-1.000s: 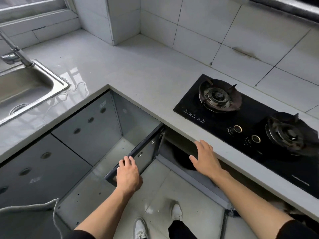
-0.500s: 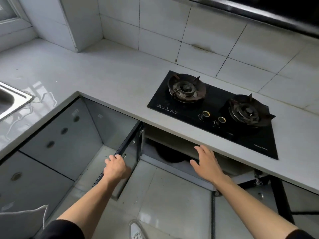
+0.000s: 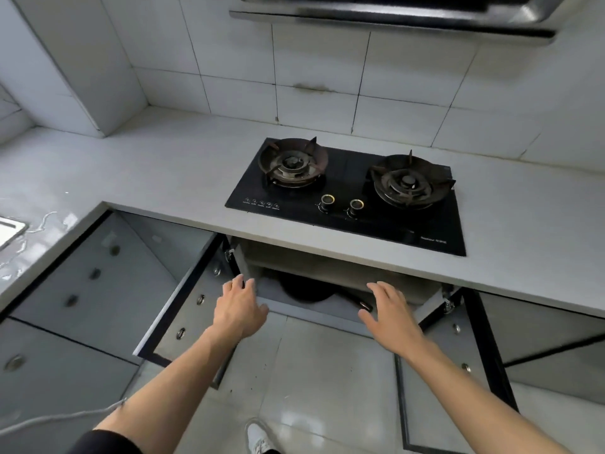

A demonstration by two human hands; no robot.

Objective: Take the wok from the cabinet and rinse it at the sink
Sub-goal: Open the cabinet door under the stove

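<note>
A black wok (image 3: 306,290) lies inside the open cabinet (image 3: 330,268) under the hob, with its dark handle (image 3: 358,301) pointing right. Only part of the wok shows below the cabinet's shelf. My left hand (image 3: 240,306) reaches toward the cabinet's left edge with loose fingers and holds nothing. My right hand (image 3: 391,309) hovers with spread fingers just right of the wok's handle, apart from it. Both cabinet doors stand swung outward: the left door (image 3: 183,303) and the right door (image 3: 458,365). A corner of the sink (image 3: 9,229) shows at the far left.
A black two-burner gas hob (image 3: 353,194) sits in the grey countertop (image 3: 163,178) above the cabinet. A range hood (image 3: 393,18) hangs overhead. Water lies on the counter beside the sink. Tiled floor and my shoe (image 3: 258,437) are below.
My left hand let go of the left door, which now stands wide, and moved to the cabinet opening. The right door has swung outward. The view turned right; the wok shows more.
</note>
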